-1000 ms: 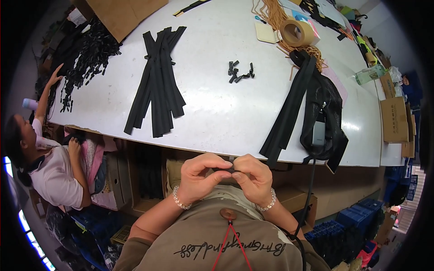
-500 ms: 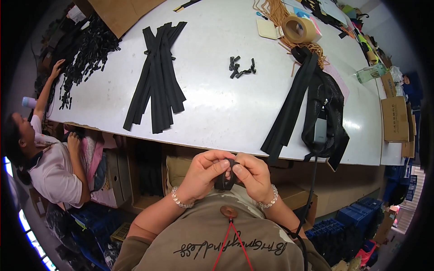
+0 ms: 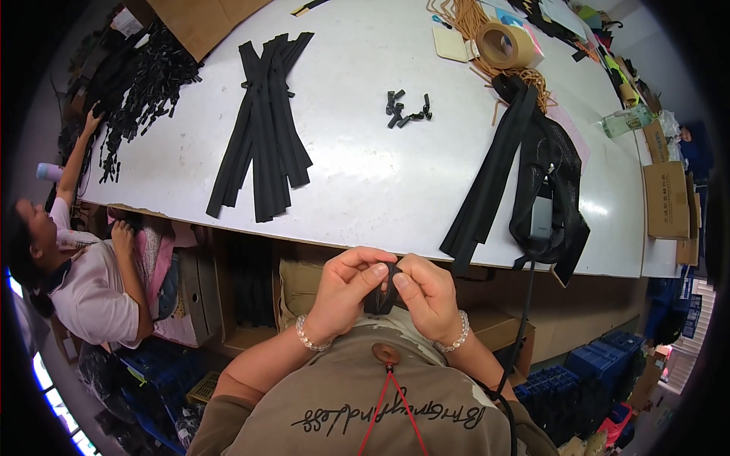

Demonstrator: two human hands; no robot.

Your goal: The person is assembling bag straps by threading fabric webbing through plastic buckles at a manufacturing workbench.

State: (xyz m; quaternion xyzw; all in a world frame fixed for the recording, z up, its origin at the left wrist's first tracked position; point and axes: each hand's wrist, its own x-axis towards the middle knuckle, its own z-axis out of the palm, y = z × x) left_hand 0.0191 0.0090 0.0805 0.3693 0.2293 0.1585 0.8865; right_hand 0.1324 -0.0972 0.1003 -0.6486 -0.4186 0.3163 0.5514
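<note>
Black strip, bent between the hands, sits at the lower centre of the frame, in front of the near edge of the white desk. The left hand has its grip pinched on it, thumb over the top; the right hand has its grip clamped on it too, just beside. Small black pieces lie loose at the upper centre. Left of them, a bundle of long black strips is spread crosswise. At the right, more flat strips lie alongside a black mesh bag, below a tape roll. At the far left, a co-worker stretches an arm toward a dark tangled pile.
</note>
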